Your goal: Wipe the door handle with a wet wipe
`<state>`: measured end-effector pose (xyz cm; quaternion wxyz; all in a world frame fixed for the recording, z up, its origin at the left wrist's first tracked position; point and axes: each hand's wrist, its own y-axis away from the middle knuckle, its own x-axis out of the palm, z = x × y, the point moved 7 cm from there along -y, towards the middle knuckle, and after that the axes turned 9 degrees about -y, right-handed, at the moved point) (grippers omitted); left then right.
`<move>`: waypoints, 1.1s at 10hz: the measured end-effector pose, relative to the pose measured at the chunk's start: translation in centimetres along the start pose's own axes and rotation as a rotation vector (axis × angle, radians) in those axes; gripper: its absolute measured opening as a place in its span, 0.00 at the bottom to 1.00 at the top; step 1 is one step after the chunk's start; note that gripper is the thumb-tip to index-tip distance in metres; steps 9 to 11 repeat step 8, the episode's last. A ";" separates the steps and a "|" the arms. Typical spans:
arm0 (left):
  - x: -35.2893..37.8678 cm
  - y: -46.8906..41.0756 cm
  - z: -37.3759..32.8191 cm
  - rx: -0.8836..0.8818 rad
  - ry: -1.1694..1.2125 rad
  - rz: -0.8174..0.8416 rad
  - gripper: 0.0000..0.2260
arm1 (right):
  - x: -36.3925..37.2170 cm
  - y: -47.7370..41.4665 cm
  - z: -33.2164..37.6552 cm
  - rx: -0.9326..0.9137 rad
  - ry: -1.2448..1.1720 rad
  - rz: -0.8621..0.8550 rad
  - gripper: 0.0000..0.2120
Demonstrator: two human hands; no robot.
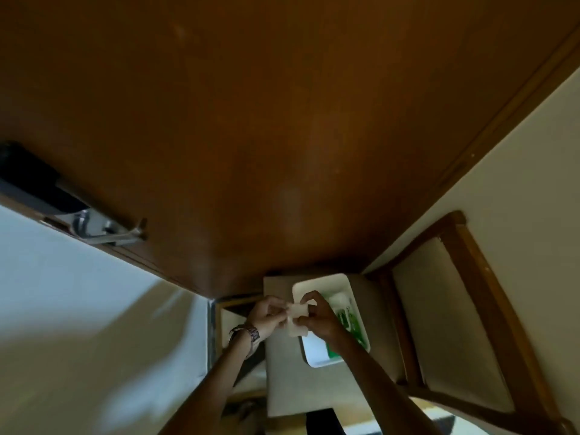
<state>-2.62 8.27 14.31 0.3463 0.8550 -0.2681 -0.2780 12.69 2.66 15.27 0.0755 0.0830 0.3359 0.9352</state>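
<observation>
A folded white wet wipe (pixel 296 318) is pinched between both hands low in the middle of the view. My left hand (pixel 266 315) grips its left edge; a watch sits on that wrist. My right hand (pixel 317 315) grips its right edge. Both hands hover over a white tray (pixel 317 356) that holds a green wipe packet (pixel 351 324). The metal lever door handle (pixel 113 233) sticks out from the brown wooden door (pixel 282 120) at the far left, well away from the hands.
The tray rests on the pale cushioned seat (pixel 295 387) of a wooden chair whose back (pixel 452 324) stands to the right against a cream wall. A dark lock unit (pixel 31 180) sits above the handle. A pale floor lies at the left.
</observation>
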 end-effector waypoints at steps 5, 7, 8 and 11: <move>11.9 -21.4 9.3 0.051 -0.312 -0.233 0.09 | -7.4 -19.1 -16.0 -0.209 0.788 -0.176 0.09; 12.6 -23.3 9.6 0.249 -0.804 -0.204 0.15 | -6.2 -20.3 -16.3 -0.281 1.128 -0.188 0.13; 12.4 -22.3 9.6 0.248 -0.868 -0.193 0.20 | -6.1 -19.1 -15.9 -0.262 1.237 -0.221 0.16; 12.4 -22.3 9.6 0.248 -0.868 -0.193 0.20 | -6.1 -19.1 -15.9 -0.262 1.237 -0.221 0.16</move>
